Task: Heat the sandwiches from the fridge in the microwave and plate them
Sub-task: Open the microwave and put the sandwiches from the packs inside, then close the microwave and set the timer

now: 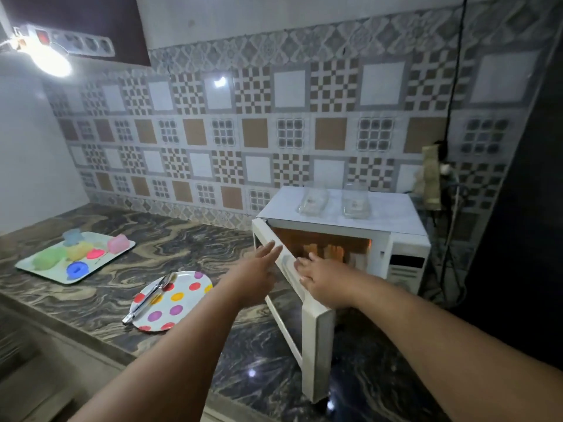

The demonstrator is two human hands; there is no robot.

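Right hand (323,280) is on the top edge of the microwave door (292,278), fingers curled over it, so that grip is closed on the door. Left hand (259,268) is flat and open w/ fingers stretched out, holding nothing, just beside the outer face of the door; can't tell if it's actually touching. Door is swung open toward the camera, hinged on the left side.

Inside the microwave (405,254) the light is on, orange glow, and you can see the sandwiches (323,252) sitting in there, pale brownish lumps, a bit blurry so no detail. On top of the microwave there are 2 clear plastic boxes (335,201), side by side.

On the worktop (189,248) left of the door there's a white plate (179,300) w/ coloured dots, and metal tongs (147,300) lying across its left edge. Further left, well apart, a white tray (77,257) w/ some colourful plastic bits on it. Patterned tile wall behind, bright lamp (50,57) top left next to a power strip (76,41).
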